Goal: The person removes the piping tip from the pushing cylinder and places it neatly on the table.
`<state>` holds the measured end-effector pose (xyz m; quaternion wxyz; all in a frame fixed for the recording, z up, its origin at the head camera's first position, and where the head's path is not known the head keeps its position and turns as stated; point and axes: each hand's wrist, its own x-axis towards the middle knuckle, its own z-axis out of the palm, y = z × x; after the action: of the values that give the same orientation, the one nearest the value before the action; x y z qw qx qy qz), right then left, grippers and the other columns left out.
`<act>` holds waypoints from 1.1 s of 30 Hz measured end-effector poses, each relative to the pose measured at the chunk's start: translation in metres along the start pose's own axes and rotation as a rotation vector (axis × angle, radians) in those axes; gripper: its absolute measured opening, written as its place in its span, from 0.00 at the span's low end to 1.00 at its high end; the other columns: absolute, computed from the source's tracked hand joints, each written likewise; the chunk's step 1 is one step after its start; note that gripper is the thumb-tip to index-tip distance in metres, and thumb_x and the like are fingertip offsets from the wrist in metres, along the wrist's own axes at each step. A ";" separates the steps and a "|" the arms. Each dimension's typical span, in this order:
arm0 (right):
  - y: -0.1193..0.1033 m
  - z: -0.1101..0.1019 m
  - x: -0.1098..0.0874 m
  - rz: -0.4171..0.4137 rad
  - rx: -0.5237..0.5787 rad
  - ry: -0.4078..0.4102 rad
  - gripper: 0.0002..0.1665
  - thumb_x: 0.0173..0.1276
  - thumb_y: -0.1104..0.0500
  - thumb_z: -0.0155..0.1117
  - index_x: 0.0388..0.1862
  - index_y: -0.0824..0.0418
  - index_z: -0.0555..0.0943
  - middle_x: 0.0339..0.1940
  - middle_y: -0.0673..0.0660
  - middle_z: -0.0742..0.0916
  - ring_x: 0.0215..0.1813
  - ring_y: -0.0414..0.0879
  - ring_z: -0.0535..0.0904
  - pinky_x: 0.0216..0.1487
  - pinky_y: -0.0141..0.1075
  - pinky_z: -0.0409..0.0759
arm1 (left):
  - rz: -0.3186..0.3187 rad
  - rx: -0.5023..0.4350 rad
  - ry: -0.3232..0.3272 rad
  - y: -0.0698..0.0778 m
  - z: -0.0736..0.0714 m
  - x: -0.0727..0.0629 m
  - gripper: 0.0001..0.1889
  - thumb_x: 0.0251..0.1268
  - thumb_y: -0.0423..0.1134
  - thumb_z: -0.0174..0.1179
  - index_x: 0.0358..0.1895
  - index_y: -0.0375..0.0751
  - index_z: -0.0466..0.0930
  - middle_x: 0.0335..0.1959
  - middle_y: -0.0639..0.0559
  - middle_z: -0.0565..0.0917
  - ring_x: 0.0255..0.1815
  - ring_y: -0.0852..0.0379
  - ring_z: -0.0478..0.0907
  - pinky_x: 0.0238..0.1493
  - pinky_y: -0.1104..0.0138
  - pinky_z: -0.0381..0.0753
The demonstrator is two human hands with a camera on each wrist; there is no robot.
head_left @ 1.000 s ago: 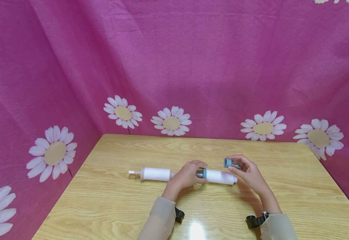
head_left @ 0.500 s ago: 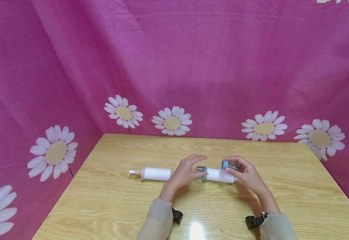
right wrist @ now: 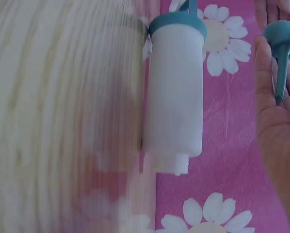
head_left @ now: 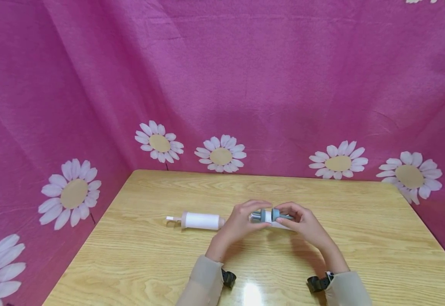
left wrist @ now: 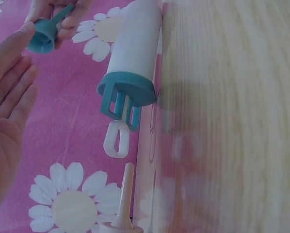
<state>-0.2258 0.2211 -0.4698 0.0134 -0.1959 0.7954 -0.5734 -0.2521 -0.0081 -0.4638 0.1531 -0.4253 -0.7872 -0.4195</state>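
Observation:
My right hand (head_left: pixel 303 222) pinches a teal nozzle cap (head_left: pixel 275 214) with a flared round base and a thin spout, its open end facing left. My left hand (head_left: pixel 241 220) reaches to that open end, fingers mostly straight; in the left wrist view a fingertip overlaps the nozzle cap's rim. Below the hands, a white plastic syringe-like tube (right wrist: pixel 176 92) lies on its side on the table. It has a teal end collar (left wrist: pixel 128 88) with a white pull loop (left wrist: pixel 117 140), and a bare threaded neck (right wrist: pixel 171 164) at the other end.
A second white tube (head_left: pixel 202 221) with beige ends lies to the left; its beige spout (left wrist: pixel 126 194) points at the teal collar. The wooden table (head_left: pixel 161 263) meets a pink cloth (head_left: pixel 276 76) with white daisies behind it.
The right hand has moved left with the nozzle cap, over the teal-collared tube. The left hand has left that tube's collar and risen to the right, so both hands now meet around the nozzle cap.

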 end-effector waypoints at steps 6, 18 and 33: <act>-0.003 0.007 0.002 -0.020 0.013 -0.024 0.19 0.69 0.60 0.64 0.56 0.66 0.77 0.48 0.42 0.84 0.49 0.37 0.82 0.45 0.31 0.85 | 0.006 -0.005 -0.007 0.002 0.000 -0.001 0.20 0.55 0.38 0.72 0.53 0.42 0.83 0.52 0.50 0.86 0.56 0.56 0.82 0.61 0.75 0.78; 0.001 0.004 -0.003 -0.012 0.027 -0.027 0.18 0.72 0.61 0.60 0.57 0.66 0.77 0.47 0.43 0.84 0.47 0.35 0.83 0.49 0.36 0.86 | 0.024 0.046 0.062 0.000 -0.008 -0.005 0.20 0.53 0.39 0.73 0.52 0.43 0.84 0.49 0.50 0.88 0.53 0.57 0.84 0.61 0.76 0.77; 0.004 0.004 -0.004 -0.016 -0.003 -0.011 0.11 0.71 0.60 0.60 0.47 0.66 0.80 0.30 0.48 0.85 0.33 0.41 0.82 0.36 0.37 0.86 | 0.027 0.038 0.080 -0.001 -0.014 -0.008 0.21 0.52 0.38 0.73 0.52 0.41 0.84 0.49 0.50 0.88 0.52 0.57 0.84 0.59 0.75 0.79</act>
<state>-0.2228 0.2199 -0.4761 0.0130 -0.2053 0.7945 -0.5714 -0.2494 -0.0237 -0.4607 0.1981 -0.4157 -0.7826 -0.4190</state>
